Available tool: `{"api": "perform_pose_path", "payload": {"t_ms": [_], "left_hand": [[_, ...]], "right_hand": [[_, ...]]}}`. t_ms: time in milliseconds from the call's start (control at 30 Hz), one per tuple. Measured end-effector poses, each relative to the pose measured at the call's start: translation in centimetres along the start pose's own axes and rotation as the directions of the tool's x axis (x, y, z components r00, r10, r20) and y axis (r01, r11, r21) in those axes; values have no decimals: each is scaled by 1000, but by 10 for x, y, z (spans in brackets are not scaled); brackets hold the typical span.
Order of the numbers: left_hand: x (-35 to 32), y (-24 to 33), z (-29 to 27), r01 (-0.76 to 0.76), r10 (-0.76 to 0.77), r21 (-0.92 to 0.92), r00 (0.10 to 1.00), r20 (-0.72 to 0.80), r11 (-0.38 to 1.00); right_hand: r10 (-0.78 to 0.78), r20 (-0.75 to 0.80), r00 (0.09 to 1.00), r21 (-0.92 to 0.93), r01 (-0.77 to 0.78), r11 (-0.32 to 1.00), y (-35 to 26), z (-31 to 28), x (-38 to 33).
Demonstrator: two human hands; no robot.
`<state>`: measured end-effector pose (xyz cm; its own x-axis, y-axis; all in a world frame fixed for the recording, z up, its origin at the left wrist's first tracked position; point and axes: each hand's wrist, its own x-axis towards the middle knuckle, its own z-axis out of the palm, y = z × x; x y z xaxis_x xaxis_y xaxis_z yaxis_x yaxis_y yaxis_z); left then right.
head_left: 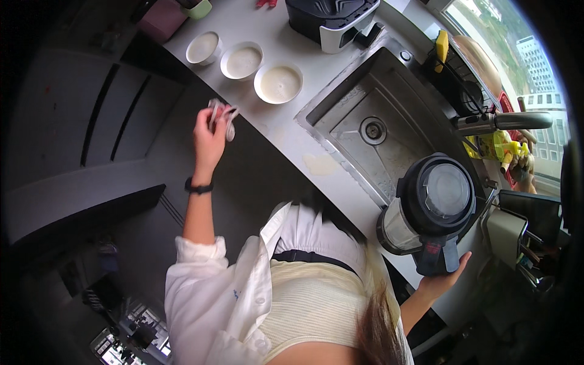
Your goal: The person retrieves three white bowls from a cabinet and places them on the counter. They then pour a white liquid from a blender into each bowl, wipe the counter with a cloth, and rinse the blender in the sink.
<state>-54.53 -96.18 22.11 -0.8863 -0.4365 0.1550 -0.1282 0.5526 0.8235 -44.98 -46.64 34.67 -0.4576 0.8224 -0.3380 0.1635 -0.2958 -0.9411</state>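
My left hand (208,139) is closed around a crumpled pinkish-white cloth (227,125), held just off the counter's front edge. On the right stands a blender jug (398,225) with a black lid that has a clear round centre. My right hand (443,281) is at the jug's dark handle (431,257), one finger sticking out beside it; the handle hides part of the grip. A pale milky puddle (322,163) lies on the counter between the sink and its front edge. Three white bowls of creamy liquid, a left one (204,48), a middle one (242,61) and a right one (278,83), stand in a row.
A steel sink (340,131) is set into the counter, with a faucet (505,123) at its far right. Behind the bowls sits a black and white appliance drawer (331,24). A dish rack (465,85), a yellow package (493,145) and a utensil holder (506,234) line the window side.
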Motion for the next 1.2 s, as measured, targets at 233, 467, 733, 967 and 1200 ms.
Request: {"api": "perform_pose_path", "payload": {"t_ms": [233, 467, 733, 967, 1200], "left_hand": [[20, -61, 76, -309, 238, 325, 941, 239, 894], [27, -89, 99, -278, 241, 603, 960, 143, 748], [-24, -77, 114, -363, 251, 520, 928, 275, 773], [-95, -29, 145, -384, 301, 282, 907, 294, 880], [-158, 17, 188, -234, 180, 220, 954, 239, 947]], "right_hand": [[-16, 30, 999, 5, 16, 1000, 1, 0, 1], [44, 103, 994, 72, -52, 996, 8, -21, 15], [-4, 187, 982, 50, -5, 999, 12, -27, 16], [23, 149, 989, 36, -29, 999, 0, 0, -7], [39, 178, 983, 10, -42, 999, 0, 2, -6]]}}
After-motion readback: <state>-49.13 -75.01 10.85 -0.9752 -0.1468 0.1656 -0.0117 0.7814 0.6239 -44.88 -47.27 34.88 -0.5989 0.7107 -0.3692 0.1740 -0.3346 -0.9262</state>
